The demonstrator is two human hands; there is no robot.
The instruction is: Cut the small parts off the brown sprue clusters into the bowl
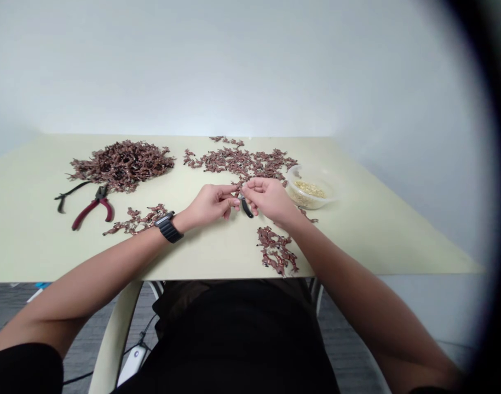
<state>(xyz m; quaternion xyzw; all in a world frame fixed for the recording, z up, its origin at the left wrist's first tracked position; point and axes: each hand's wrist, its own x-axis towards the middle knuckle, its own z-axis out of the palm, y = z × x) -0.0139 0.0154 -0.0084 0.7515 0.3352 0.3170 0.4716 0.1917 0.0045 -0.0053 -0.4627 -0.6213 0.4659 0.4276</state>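
Observation:
My left hand [215, 204] is closed, thumb and fingers pinching a small brown animal-shaped figure [237, 188]. Fingertips of my right hand [270, 199] meet there in a pinch from the other side; what they hold is too small to make out. A black-handled tool [247, 208] shows just below the fingertips, and I cannot tell whether it is gripped or lies on the table. Right beyond my hands spreads a loose group of brown figures [234, 160]. Beside my right hand stands a clear plastic bowl [331, 192] with small gold-coloured pieces [310, 189] inside.
A big heap of brown figures [125, 164] sits at the back left of the pale table [217, 257]. Red-handled pliers [86, 213] and a black-handled tool [72, 191] lie before it. Smaller clusters rest by my left wrist [137, 220] and near the front edge [277, 250].

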